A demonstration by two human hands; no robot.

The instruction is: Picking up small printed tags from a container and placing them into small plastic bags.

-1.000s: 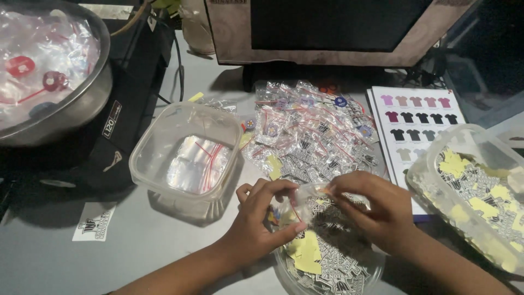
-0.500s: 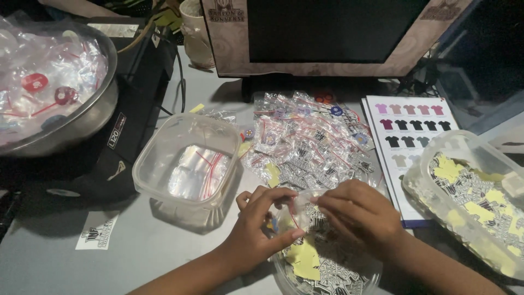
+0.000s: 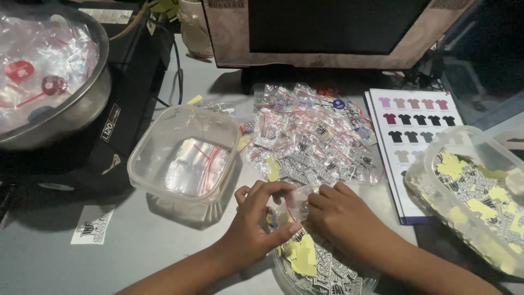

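My left hand (image 3: 254, 224) and my right hand (image 3: 341, 216) meet above a round clear bowl (image 3: 322, 276) of black-and-white stickers with yellow backing scraps. Between the fingertips of both hands is a small clear zip bag (image 3: 292, 206) with a red seal line; a small round blue and yellow badge (image 3: 270, 217) shows by my left fingers. Just beyond the hands lies a pile of filled small zip bags (image 3: 308, 136) holding stickers and badges.
A clear square tub (image 3: 185, 158) with empty zip bags stands at left. A second tub (image 3: 480, 191) of stickers is at right, beside a shirt colour chart (image 3: 412, 125). A steel bowl (image 3: 49, 82) of bags rests on a black device (image 3: 117, 131). A monitor (image 3: 327, 33) stands behind.
Both hands stay together over the round bowl, fingers shifting on the small bag. The view has tilted slightly, so everything sits a little lower in frame.
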